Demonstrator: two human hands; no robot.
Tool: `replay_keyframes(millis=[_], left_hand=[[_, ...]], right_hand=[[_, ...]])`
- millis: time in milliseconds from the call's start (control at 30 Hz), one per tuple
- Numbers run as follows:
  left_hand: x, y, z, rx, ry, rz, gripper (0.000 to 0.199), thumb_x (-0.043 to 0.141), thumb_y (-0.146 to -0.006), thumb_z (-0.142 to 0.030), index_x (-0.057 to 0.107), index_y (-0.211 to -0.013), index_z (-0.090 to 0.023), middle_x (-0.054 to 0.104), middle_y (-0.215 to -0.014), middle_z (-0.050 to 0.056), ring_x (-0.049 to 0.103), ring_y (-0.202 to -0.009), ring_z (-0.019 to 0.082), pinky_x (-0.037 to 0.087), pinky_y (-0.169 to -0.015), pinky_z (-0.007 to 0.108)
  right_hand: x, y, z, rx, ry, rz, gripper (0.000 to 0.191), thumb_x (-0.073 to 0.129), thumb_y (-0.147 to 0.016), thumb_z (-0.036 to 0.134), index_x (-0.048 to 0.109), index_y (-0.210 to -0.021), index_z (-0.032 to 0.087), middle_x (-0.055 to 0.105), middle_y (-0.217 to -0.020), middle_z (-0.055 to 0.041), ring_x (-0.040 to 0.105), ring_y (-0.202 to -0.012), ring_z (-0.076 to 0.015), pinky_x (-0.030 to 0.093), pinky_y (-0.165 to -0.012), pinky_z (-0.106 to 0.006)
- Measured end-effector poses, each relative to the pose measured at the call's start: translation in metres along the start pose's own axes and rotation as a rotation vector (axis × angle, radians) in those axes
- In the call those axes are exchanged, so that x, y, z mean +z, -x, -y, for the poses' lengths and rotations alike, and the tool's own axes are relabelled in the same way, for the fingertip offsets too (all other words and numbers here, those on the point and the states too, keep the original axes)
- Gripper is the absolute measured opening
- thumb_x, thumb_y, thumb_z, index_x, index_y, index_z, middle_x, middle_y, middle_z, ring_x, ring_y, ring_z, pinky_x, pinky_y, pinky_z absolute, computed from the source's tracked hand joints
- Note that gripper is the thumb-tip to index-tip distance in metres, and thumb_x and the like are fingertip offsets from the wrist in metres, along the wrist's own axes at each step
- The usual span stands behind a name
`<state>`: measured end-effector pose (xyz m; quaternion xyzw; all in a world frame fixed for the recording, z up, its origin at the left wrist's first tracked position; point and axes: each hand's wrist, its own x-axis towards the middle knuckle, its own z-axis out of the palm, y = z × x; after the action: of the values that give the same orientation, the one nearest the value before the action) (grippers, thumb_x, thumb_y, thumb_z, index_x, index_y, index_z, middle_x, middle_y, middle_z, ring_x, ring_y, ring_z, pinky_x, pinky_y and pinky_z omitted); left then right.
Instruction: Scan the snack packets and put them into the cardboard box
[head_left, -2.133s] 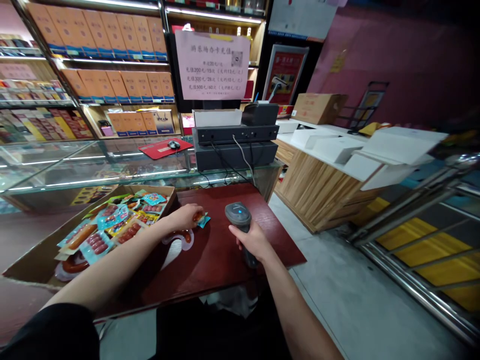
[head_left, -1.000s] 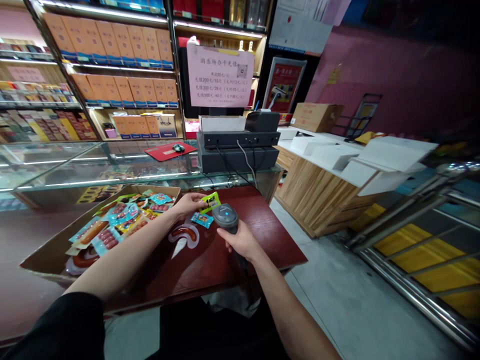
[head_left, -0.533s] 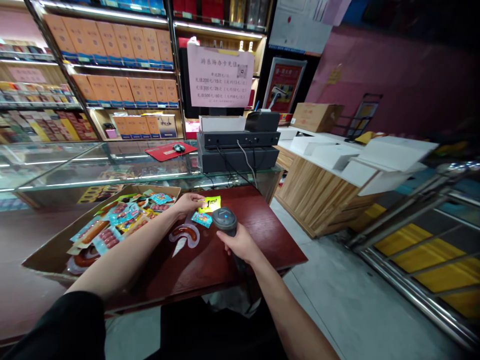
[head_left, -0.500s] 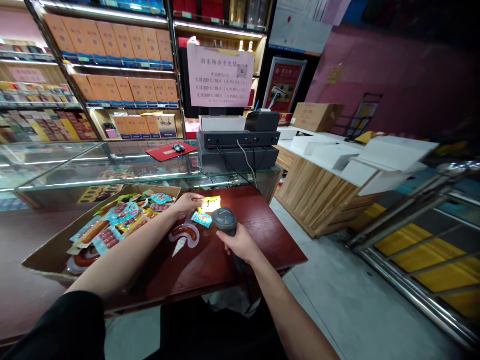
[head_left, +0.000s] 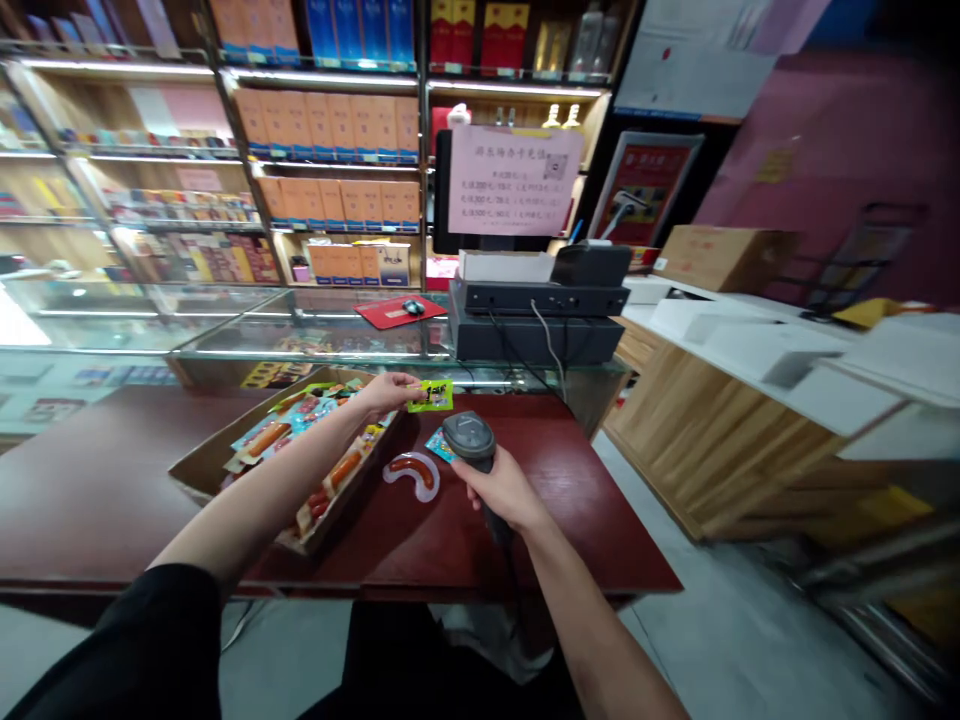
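Firstly, well to the left of the scanner [head_left: 471, 434]: an open cardboard carton [head_left: 196, 474], filled with small sausage packs [head_left: 266, 438]. Closer, on the far left side of the scanner: left hand [head_left: 391, 391], thumb and fingers pinching one end of a green packet [head_left: 433, 396], held beyond the scanner and apart from it. Left of the scanner, flat on the red tabletop [head_left: 585, 500]: a curved sausage pack [head_left: 412, 475]. Just beside the scanner, partly hidden by it: a blue packet [head_left: 439, 445]. At the scanner itself, on its right side: right hand [head_left: 504, 488], wrapped firmly around the handle. Behind the scanner, somewhat to the right: a dark grey box [head_left: 534, 342]. By judgement, probably in the middle of scanning the green packet; impossible to tell whether already read. For the next move, needed: a steady pinch, and the code side turned well toward the scanner, without pushing away the blue packet.
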<state>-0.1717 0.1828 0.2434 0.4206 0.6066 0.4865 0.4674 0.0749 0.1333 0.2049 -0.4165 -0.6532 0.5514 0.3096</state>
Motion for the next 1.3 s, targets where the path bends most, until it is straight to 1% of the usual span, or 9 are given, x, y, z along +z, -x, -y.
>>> replay_keyframes(millis=[133,267,333,433,533,667,1067,1167,1300], left_hand=[[-0.072,0.022,-0.015,0.068,0.021,-0.161,0.036,0.09,-0.051,-0.026,0.067,-0.077,-0.014,0.066,-0.061,-0.001,0.053,-0.046,0.006,0.037,-0.043,0.016],[-0.132,0.05,-0.024,0.129,0.144,-0.262,0.042,0.091,-0.052,-0.026,0.07,-0.086,-0.012,0.072,-0.076,0.005,0.066,-0.061,0.011,0.05,-0.055,0.019],[-0.149,0.062,-0.026,0.133,0.173,-0.31,0.046,0.091,-0.053,-0.024,0.07,-0.092,-0.011,0.073,-0.083,0.008,0.07,-0.072,0.015,0.054,-0.062,0.021],[-0.156,0.069,-0.026,0.134,0.173,-0.338,0.044,0.091,-0.054,-0.023,0.071,-0.092,-0.011,0.074,-0.086,0.009,0.071,-0.076,0.017,0.056,-0.066,0.023],[-0.144,0.064,-0.023,0.143,0.177,-0.304,0.042,0.091,-0.053,-0.022,0.07,-0.087,-0.011,0.073,-0.082,0.008,0.071,-0.074,0.016,0.057,-0.065,0.024],[-0.109,0.047,-0.02,0.121,0.142,-0.202,0.045,0.091,-0.053,-0.026,0.07,-0.09,-0.01,0.073,-0.081,0.008,0.07,-0.073,0.016,0.056,-0.066,0.025],[0.052,-0.003,0.007,0.022,0.095,0.109,0.052,0.093,-0.047,-0.034,0.07,-0.088,-0.011,0.073,-0.081,0.009,0.068,-0.074,0.017,0.055,-0.07,0.03],[0.069,-0.009,0.025,0.063,0.001,0.159,0.052,0.09,-0.051,-0.038,0.07,-0.091,-0.011,0.074,-0.083,0.009,0.067,-0.071,0.017,0.053,-0.069,0.03],[0.065,-0.014,0.052,0.254,-0.37,0.135,0.036,0.085,-0.056,-0.036,0.074,-0.084,-0.016,0.073,-0.079,0.007,0.067,-0.072,0.019,0.051,-0.068,0.029]], right_hand=[[0.021,-0.016,0.017,-0.074,-0.003,0.105,0.027,0.07,-0.077,0.039,0.057,-0.087,0.017,0.057,-0.05,0.0032,0.052,-0.039,-0.0115,0.042,-0.038,-0.021],[0.045,-0.024,0.028,-0.101,-0.005,0.195,0.029,0.07,-0.075,0.04,0.056,-0.088,0.018,0.057,-0.05,0.0033,0.052,-0.039,-0.0127,0.043,-0.038,-0.023],[0.054,-0.025,0.032,-0.096,-0.005,0.216,0.029,0.07,-0.075,0.04,0.055,-0.087,0.018,0.055,-0.047,0.0047,0.052,-0.039,-0.0131,0.043,-0.038,-0.023],[0.062,-0.022,0.037,-0.088,0.011,0.216,0.029,0.07,-0.074,0.039,0.055,-0.088,0.018,0.053,-0.046,0.0061,0.049,-0.037,-0.0121,0.043,-0.038,-0.023],[0.061,-0.019,0.04,-0.071,0.005,0.211,0.03,0.07,-0.073,0.039,0.055,-0.088,0.018,0.054,-0.047,0.0056,0.05,-0.037,-0.012,0.043,-0.039,-0.024],[0.045,-0.017,0.037,-0.081,0.0,0.179,0.029,0.071,-0.074,0.039,0.055,-0.087,0.018,0.057,-0.049,0.0036,0.051,-0.038,-0.0122,0.043,-0.038,-0.023],[-0.03,0.009,0.001,0.004,0.044,-0.086,0.03,0.07,-0.076,0.038,0.055,-0.092,0.018,0.056,-0.048,0.0051,0.051,-0.038,-0.0111,0.041,-0.037,-0.021],[-0.039,0.017,-0.01,0.042,0.017,-0.124,0.03,0.069,-0.076,0.038,0.055,-0.091,0.017,0.054,-0.046,0.0063,0.049,-0.036,-0.0103,0.04,-0.036,-0.02],[-0.042,0.024,-0.026,0.072,-0.024,-0.164,0.03,0.069,-0.074,0.039,0.053,-0.087,0.017,0.052,-0.042,0.0074,0.048,-0.034,-0.0104,0.038,-0.035,-0.019]])
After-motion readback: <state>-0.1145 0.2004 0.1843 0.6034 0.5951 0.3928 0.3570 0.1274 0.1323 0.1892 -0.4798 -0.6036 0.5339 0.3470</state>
